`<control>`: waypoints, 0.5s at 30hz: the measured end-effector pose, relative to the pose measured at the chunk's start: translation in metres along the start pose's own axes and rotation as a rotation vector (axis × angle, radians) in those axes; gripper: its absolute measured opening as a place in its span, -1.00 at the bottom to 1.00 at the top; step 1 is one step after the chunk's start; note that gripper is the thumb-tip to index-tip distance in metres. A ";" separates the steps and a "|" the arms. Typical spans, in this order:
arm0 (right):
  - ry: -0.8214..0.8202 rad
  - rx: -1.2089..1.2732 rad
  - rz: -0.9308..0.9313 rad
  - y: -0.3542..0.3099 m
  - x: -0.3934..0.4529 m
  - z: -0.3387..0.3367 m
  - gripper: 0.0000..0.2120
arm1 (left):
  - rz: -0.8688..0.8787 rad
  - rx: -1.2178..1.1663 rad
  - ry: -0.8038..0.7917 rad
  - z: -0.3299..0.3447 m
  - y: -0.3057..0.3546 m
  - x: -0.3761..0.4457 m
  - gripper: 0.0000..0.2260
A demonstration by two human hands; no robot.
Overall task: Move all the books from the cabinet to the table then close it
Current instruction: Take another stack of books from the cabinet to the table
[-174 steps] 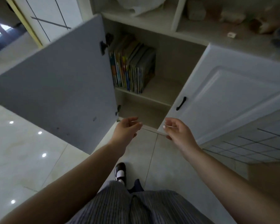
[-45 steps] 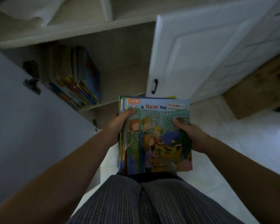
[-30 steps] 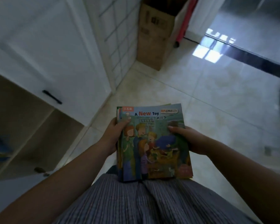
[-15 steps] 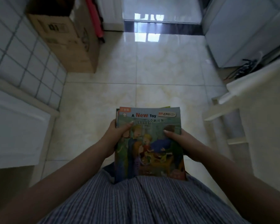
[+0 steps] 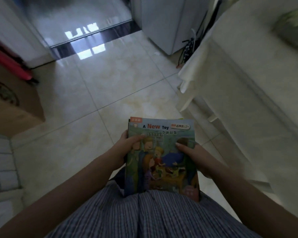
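Observation:
I hold a stack of thin picture books flat in front of my waist; the top cover reads "A New Toy". My left hand grips the stack's left edge, thumb on the cover. My right hand grips the right edge, thumb also on the cover. The table, draped in a cream cloth, stands to the right of the books. The cabinet is out of view.
A cardboard box and a red object stand at the left on the glossy tiled floor. A white appliance with dangling cables sits beyond the table. A blurred green thing lies on the table's far end.
I took a stack of books out of the open cabinet and turned right, away from it. The view has swung from the cabinet past the box to the table; my grip is unchanged.

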State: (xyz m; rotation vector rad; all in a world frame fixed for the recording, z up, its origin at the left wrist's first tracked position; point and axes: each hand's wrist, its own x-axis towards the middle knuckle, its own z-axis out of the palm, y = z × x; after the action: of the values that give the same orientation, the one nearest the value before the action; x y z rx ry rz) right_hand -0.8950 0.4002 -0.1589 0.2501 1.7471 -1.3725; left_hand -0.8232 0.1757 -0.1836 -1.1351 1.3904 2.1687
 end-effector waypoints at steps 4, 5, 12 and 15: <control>0.096 0.088 0.011 -0.021 0.020 -0.024 -0.80 | -0.037 0.087 -0.111 0.027 0.046 0.038 -0.42; 0.124 0.113 0.019 -0.026 0.025 -0.030 -0.79 | -0.036 0.122 -0.150 0.036 0.058 0.047 -0.45; 0.331 0.267 -0.003 -0.036 0.034 -0.056 -0.90 | -0.094 0.400 -0.291 0.087 0.106 0.094 -0.82; 0.407 0.331 0.002 -0.032 0.031 -0.066 -0.85 | -0.122 0.467 -0.382 0.112 0.116 0.108 -0.78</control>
State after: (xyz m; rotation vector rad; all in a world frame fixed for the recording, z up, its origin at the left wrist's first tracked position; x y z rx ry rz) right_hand -0.9670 0.4350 -0.1586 0.7581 1.8270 -1.6944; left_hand -1.0150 0.2030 -0.1722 -0.5812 1.4901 1.7276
